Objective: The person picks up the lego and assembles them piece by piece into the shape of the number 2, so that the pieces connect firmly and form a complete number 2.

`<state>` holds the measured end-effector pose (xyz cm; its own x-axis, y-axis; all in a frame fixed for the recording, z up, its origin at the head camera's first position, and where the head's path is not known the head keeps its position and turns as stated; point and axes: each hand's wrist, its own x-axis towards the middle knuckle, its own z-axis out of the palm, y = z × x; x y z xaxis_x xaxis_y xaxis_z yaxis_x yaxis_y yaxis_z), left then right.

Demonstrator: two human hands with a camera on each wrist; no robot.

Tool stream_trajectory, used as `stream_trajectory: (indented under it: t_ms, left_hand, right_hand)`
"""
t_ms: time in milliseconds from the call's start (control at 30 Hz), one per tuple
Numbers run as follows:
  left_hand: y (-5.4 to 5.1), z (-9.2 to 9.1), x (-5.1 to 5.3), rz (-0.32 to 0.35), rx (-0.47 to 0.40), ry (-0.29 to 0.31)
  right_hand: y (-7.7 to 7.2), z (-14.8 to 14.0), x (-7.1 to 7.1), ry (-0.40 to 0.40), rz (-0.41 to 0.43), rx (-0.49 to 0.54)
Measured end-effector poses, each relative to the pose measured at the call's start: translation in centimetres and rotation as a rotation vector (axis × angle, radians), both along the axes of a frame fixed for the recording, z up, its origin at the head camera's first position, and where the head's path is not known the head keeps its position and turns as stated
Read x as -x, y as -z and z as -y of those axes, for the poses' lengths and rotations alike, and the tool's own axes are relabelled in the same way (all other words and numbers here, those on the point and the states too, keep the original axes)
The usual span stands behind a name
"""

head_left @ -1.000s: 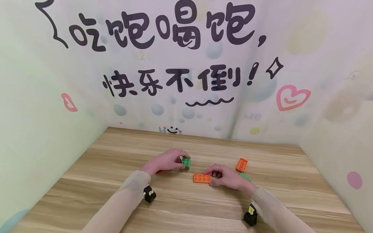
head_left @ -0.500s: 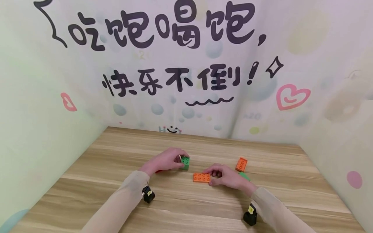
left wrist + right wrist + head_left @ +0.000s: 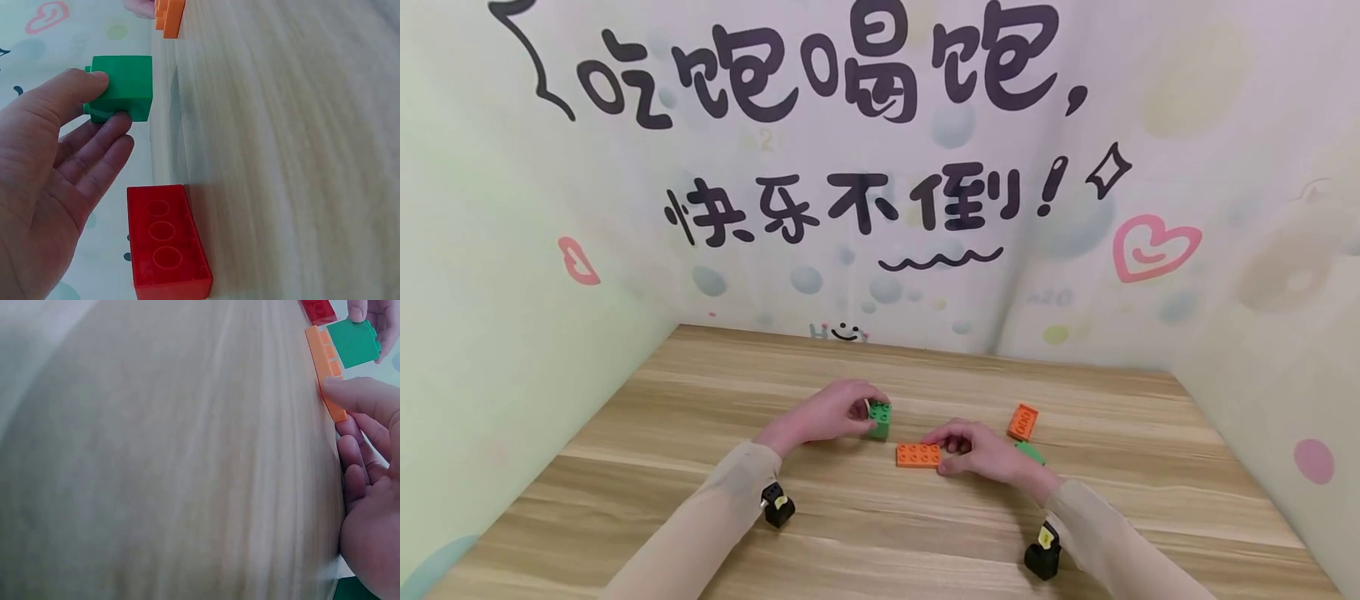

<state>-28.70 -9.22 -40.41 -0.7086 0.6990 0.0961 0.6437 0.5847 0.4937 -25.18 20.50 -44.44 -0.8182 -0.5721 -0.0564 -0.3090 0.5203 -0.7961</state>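
Slightly outward goes the person's left hand (image 3: 835, 410) at the wrist since a second ago, and the green 2x2 brick (image 3: 880, 423) shows more of its side; the right hand (image 3: 985, 452) has hardly stirred. From where I stand, the left thumb and fingers pinch that green brick, just behind and left of an orange 2x4 brick (image 3: 918, 456). The right hand grips the orange one's end narrowly, studs up on the wooden table (image 3: 925, 533). Under the left hand lies an upturned red brick (image 3: 165, 250); past the right, an upturned orange brick (image 3: 1023, 422)
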Motion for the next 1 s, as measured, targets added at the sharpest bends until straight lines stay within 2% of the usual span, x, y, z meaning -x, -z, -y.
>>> stream_trajectory:
  t_ms: [133,567,1000]
  left_hand:
    - [0.0,-0.1,-0.1,-0.008,-0.021,0.016]
    - [0.2,-0.6,-0.6,-0.027,-0.066,0.043]
    - [0.7,-1.1,-1.6,0.004,-0.075,0.007]
  right_hand:
    - [0.0,0.0,0.0,0.000,-0.019,-0.002]
    - [0.2,-0.1,-0.1,0.007,0.012,0.048]
    - [0.4,-0.4,0.0,0.021,0.018,0.031]
